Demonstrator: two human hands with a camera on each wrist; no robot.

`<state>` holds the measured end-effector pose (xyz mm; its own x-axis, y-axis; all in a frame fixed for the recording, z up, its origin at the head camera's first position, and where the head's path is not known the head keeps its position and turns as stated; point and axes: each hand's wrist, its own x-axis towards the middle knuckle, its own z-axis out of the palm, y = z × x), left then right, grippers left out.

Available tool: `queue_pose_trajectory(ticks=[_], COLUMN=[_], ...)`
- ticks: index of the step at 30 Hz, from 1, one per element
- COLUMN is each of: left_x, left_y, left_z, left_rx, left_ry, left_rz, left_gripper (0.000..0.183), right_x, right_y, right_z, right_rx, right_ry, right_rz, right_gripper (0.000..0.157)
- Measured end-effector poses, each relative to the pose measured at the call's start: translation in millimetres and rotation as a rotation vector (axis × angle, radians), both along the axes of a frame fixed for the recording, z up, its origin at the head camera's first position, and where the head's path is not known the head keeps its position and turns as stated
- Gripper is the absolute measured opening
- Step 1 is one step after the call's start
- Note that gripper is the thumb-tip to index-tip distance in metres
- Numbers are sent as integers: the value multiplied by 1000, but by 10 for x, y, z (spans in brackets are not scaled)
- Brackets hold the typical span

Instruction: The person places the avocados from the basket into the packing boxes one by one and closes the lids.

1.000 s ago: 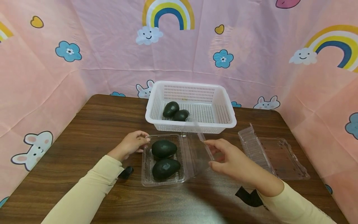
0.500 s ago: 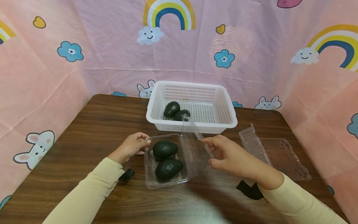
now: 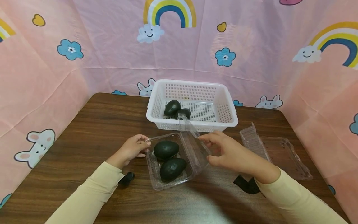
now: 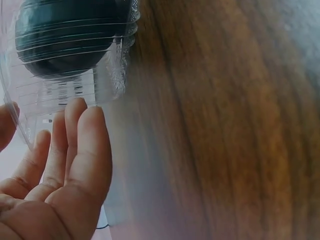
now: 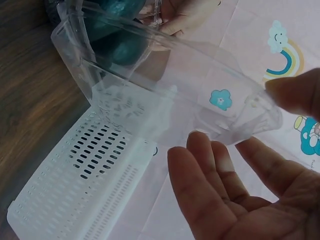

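A clear plastic clamshell container (image 3: 153, 179) lies in front of the basket with two dark green avocados (image 3: 166, 150) in its base. At the base's left far corner, my left hand (image 3: 133, 147) pinches the rim between thumb and fingers. The lid (image 3: 195, 152) stands raised on the right side. My right hand (image 3: 227, 152) grips its outer edge, thumb on one side and fingers on the other, as the right wrist view shows. In the left wrist view, an avocado (image 4: 65, 40) and a printed label (image 4: 70, 90) show through the ribbed wall above my fingers.
A white perforated basket (image 3: 193, 123) with two more avocados (image 3: 172, 108) stands behind. On the right lies another clear plastic clamshell (image 3: 282, 155), opened flat. Black straps lie by the left wrist (image 3: 127, 179) and right wrist (image 3: 247, 185). Patterned pink cloth surrounds the wooden table (image 3: 112, 115).
The container has turned, its near end swinging to the right. Its lid has risen further, with my right hand moving slightly left. The nearer avocado has shifted right with the base.
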<state>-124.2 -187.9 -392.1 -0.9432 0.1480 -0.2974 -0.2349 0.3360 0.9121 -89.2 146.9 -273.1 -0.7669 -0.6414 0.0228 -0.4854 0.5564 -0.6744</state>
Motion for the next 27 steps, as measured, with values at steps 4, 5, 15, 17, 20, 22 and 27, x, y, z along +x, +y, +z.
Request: queue_pose_trajectory(ticks=[4, 5, 15, 17, 20, 22, 27], left_x=[31, 39, 99, 110, 121, 127, 149], left_y=[1, -2, 3, 8, 9, 11, 16], left_z=[7, 8, -7, -6, -3, -3, -6], left_rx=[-1, -2, 7, 9, 9, 12, 28], left_ry=[0, 0, 3, -4, -10, -16, -10], left_rz=[1, 2, 27, 34, 30, 31, 13], left_gripper=[33, 33, 30, 28, 27, 26, 26], right_x=[-9, -12, -52, -60, -72, -79, -98], right_y=[-14, -18, -107, -138, -179, -198, -218], right_z=[1, 0, 49, 64, 82, 89, 89], right_rx=[18, 28, 118, 131, 147, 150, 148], right_ry=[28, 37, 143, 156, 160, 155, 153], right_rz=[2, 2, 51, 64, 81, 89, 107], right_gripper=[50, 50, 49, 48, 48, 48, 48])
